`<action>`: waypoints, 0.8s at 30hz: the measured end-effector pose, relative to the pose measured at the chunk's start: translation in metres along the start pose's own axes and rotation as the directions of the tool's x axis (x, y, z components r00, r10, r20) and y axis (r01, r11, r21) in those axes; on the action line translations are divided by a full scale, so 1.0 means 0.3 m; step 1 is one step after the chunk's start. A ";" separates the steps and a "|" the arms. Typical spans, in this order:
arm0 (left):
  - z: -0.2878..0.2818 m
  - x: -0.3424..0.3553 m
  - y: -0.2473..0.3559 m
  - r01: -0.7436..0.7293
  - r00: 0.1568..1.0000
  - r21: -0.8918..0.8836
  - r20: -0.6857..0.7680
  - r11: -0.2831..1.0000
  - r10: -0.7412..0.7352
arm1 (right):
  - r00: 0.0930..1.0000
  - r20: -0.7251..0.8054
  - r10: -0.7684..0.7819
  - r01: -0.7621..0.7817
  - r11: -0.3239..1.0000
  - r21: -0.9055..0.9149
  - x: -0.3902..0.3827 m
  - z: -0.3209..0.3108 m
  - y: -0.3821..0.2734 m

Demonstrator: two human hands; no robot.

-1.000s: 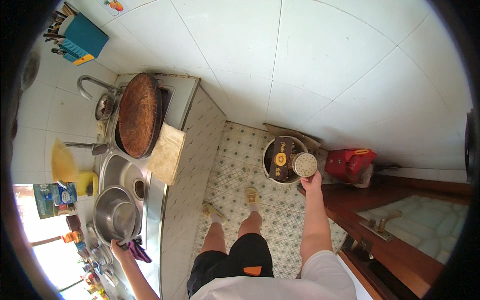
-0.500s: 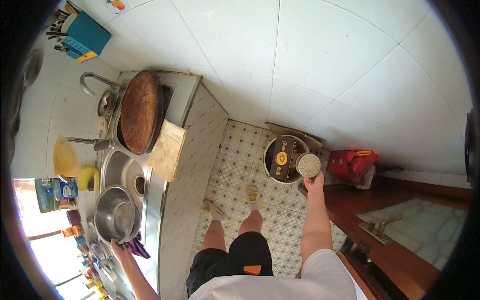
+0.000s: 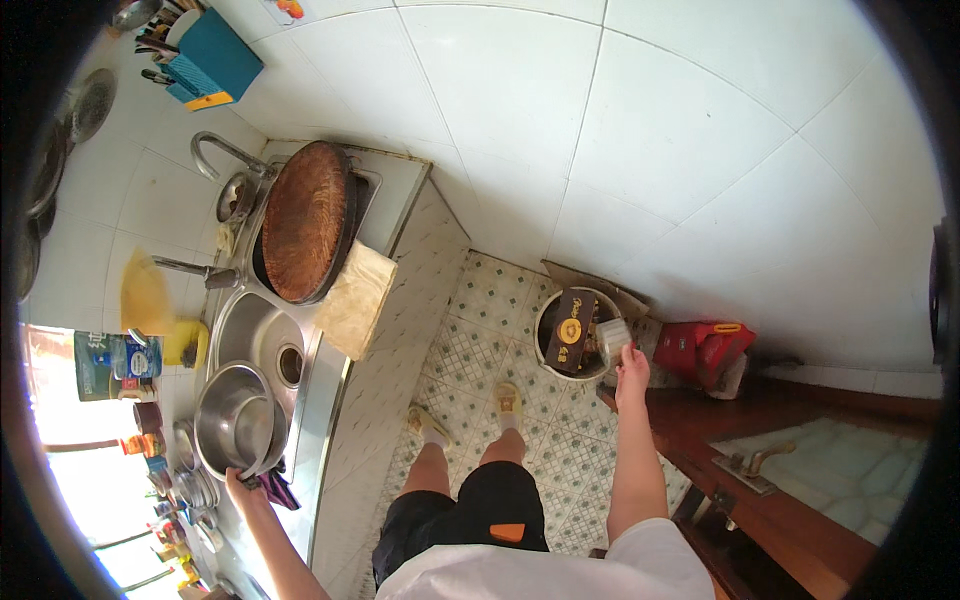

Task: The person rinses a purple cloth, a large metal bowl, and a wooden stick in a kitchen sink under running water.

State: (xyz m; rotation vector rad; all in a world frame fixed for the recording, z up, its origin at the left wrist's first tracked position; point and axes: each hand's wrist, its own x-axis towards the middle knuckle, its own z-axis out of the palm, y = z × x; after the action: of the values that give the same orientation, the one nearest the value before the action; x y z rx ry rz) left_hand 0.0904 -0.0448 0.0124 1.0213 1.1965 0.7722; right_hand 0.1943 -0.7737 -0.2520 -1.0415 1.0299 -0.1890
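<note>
The right hand (image 3: 631,362) was stretched out toward the middle right of the frame, its fingers closed on a small pale container (image 3: 613,335) held tipped over the rim of a round waste bin (image 3: 548,345) on the patterned tile floor (image 3: 470,320). A dark box with a yellow ring (image 3: 570,329) stood upright inside the bin, just beside the container. A red bag (image 3: 705,350) lay to the right of the bin, against the white wall.

The left hand (image 3: 240,485), at the lower left of the frame, gripped the near rim of a steel bowl (image 3: 238,421) that sat in the sink (image 3: 262,335). The two hands were well apart, one at each side of the body.

Above the sink, a large brown round pan (image 3: 306,220) rested over the stove, with a pale wooden cutting board (image 3: 356,298) at the counter edge touching its lower right side. A blue utensil holder (image 3: 212,62) hung in the upper left corner.
</note>
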 end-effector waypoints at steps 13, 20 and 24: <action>-0.061 0.029 -0.052 0.075 0.996 -0.057 -0.036 0.996 -0.077 | 0.228 0.762 -0.606 0.965 0.035 -0.261 -0.498 0.341 -0.304; -0.127 0.059 -0.054 0.047 0.998 -0.160 -0.041 0.986 -0.054 | -0.017 0.815 -0.579 0.997 -0.067 -0.026 -0.727 0.606 -0.347; -0.267 0.285 -0.148 0.085 0.993 -0.380 0.106 0.921 -0.048 | -0.088 0.800 -0.594 0.996 -0.066 0.061 -0.889 0.763 -0.312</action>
State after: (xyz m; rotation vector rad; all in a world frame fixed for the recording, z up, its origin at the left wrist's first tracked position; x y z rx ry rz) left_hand 0.0297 0.0336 -0.0642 0.6797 0.9440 0.8546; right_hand 0.2566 -0.5286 0.0097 -2.1611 -0.6261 -0.6126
